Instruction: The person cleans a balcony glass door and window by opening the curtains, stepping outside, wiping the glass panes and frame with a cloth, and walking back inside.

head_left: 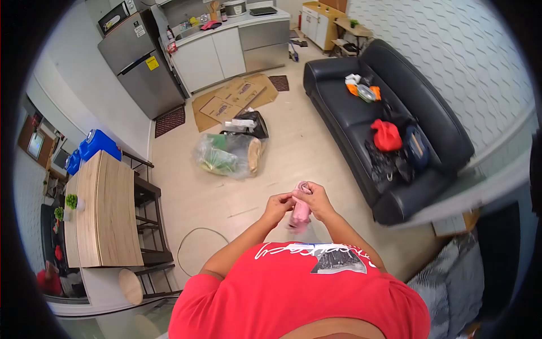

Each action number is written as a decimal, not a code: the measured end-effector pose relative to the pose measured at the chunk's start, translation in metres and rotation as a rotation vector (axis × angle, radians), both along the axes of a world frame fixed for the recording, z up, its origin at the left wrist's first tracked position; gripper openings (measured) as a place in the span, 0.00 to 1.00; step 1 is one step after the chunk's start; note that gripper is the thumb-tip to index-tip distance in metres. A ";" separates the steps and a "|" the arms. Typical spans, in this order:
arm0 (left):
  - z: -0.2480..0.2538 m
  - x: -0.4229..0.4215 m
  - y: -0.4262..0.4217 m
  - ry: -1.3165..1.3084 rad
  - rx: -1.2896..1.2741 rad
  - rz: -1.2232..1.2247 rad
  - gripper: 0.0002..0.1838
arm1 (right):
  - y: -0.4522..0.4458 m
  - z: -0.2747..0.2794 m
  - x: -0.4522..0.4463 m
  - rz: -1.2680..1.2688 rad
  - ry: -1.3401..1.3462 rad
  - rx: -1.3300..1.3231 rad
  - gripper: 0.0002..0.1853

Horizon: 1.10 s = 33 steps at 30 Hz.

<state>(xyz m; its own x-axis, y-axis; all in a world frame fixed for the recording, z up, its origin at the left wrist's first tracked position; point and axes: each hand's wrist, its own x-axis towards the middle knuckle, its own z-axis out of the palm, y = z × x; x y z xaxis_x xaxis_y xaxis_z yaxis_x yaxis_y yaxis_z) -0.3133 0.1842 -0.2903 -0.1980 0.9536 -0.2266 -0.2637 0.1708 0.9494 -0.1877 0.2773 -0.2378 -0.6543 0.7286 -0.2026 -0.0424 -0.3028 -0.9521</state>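
Note:
A pink roll of thin, soft material [302, 211] is in front of my chest, its coiled end tipped up and away from me. My right hand [317, 201] is closed round its upper right side, thumb across the top. From the left, my left hand [276, 207] pinches the roll's edge, with fingertips near the right thumb. A loose, blurred part of the pink material hangs at the lower end. Whether it is plastic or cloth I cannot make out.
Ahead on the floor lie a clear plastic bag with green and tan contents [228, 155], a black bag [254, 121] and flattened cardboard [226, 104]. A black sofa [333, 104] with bags stands right. A wooden table [110, 209] and stools stand left; a thin cord [180, 248] loops nearby.

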 end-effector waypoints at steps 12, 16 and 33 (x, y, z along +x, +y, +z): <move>0.046 -0.283 0.256 0.196 0.060 0.612 0.22 | 0.377 0.051 -0.258 0.424 -0.219 0.226 0.22; 0.093 -0.387 0.341 0.081 0.081 0.607 0.23 | 0.474 0.081 -0.372 0.469 -0.158 0.131 0.17; 0.058 -0.694 0.699 0.277 0.099 0.548 0.27 | 0.769 -0.019 -0.740 0.656 0.173 0.028 0.13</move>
